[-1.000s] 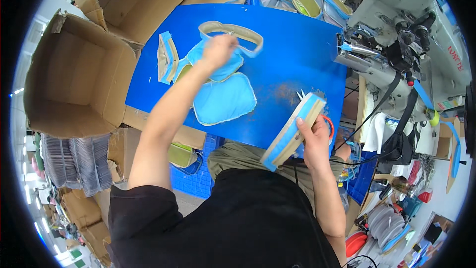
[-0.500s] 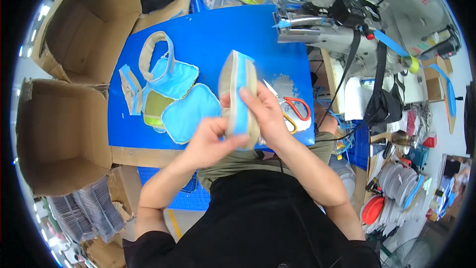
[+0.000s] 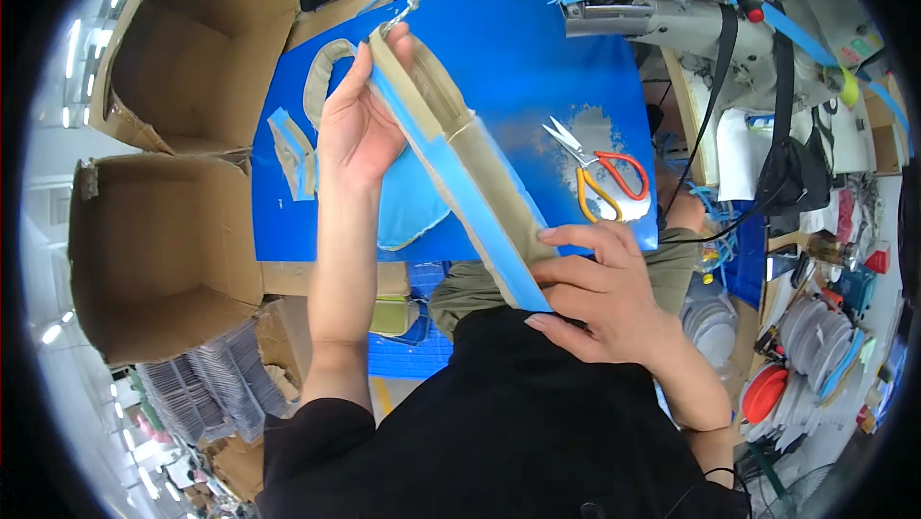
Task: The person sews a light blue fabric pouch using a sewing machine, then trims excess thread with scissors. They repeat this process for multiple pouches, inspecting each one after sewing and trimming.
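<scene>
An open brown cardboard box (image 3: 173, 260) flanked the smooth blue tabletop (image 3: 518, 49). The left hand (image 3: 365, 130) gripped the upper end of a long beige-and-blue fabric band (image 3: 459, 172) above it, partly blocking a sky-blue fabric panel (image 3: 408, 217). The right hand (image 3: 604, 284) spread its fingers against the lower end, probably steadying it; whether they pinched couldn't be told. Red-and-yellow-handled metal scissors (image 3: 586, 160) lay open beyond, near a grey metal machine (image 3: 614, 15).
</scene>
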Available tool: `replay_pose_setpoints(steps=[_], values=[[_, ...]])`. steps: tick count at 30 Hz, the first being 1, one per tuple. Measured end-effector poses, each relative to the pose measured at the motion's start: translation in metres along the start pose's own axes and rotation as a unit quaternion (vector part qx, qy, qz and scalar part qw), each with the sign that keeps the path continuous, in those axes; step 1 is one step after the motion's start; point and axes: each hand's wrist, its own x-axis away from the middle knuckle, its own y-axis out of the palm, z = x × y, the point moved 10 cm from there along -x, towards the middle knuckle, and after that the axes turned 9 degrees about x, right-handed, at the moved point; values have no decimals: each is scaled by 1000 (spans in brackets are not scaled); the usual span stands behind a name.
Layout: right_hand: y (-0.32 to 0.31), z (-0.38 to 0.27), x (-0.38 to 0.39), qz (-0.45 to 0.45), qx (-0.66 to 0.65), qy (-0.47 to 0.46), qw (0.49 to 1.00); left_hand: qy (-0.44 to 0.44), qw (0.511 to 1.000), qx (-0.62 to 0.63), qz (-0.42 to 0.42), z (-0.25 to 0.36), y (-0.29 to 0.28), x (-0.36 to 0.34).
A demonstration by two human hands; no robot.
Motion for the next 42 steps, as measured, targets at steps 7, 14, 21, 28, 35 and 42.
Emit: replay_pose_setpoints(steps=[7, 14, 21, 28, 35, 42], values=[[-1, 36, 26, 24, 2, 96, 995, -58, 998, 13, 13, 4, -10, 9], [2, 53, 10, 64, -17, 116, 991, -136, 986, -17, 93, -112, 4, 56], [28, 85, 17, 108, -272, 254, 922, -77, 949, -281, 125, -118, -8, 62], [22, 90, 21, 131, -310, 277, 900, -40, 961, -259, 88, -110, 3, 56], [8, 95, 19, 144, -293, 281, 902, 5, 923, -385, -6, -116, 31, 54], [1, 94, 16, 160, -309, 284, 893, 33, 929, -367, -22, -111, 33, 53]])
